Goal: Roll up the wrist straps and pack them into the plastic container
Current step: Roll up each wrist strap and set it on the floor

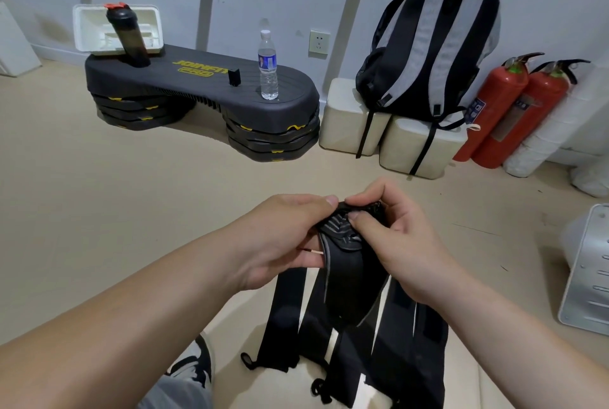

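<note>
Both hands hold one black wrist strap (349, 273) in front of me, above the floor. My left hand (280, 237) grips its upper end from the left, thumb on top. My right hand (392, 237) pinches the same end from the right, where the patterned end is curled over. The rest of that strap hangs down between my hands. Several other black wrist straps (389, 352) lie flat below, side by side. A white plastic container (86, 29) stands open on its side on the black step platform (204, 85) at the far left.
A dark shaker bottle (127, 36) and a water bottle (267, 65) stand on the platform. A backpack (431, 49) rests on white foam boxes (342, 118); two red fire extinguishers (514, 112) lean at right. A grey panel (590, 270) stands at right. My shoe (194, 362) shows below.
</note>
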